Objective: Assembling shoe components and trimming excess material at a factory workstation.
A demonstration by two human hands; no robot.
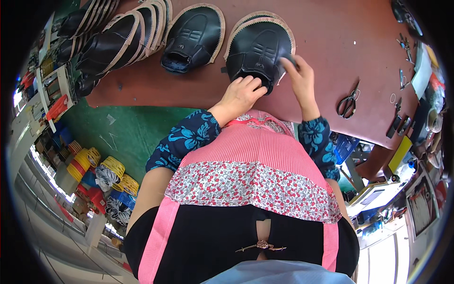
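Observation:
A black leather shoe upper (pixel 265 49) with a tan zigzag-cut border lies at the table's near edge, on top of another whose border shows behind it. My left hand (pixel 240 97) has its fingers curled over the near opening of this upper, gripping the edge; the fingertips are partly hidden inside. Just off the upper's right side, my right hand (pixel 303 80) is closed in a pinch. Something small and dark shows at its fingertips, too unclear to name. A similar single shoe upper (pixel 194 38) rests to the left.
Overlapping rows of shoe uppers (pixel 111 47) fill the table's far left. On the reddish-brown table (pixel 331 28) at right lie black-handled scissors (pixel 348 105) and a dark-handled tool (pixel 394 124). Below left, rolls of yellow cord (pixel 112 165) stand by the green floor (pixel 127 123).

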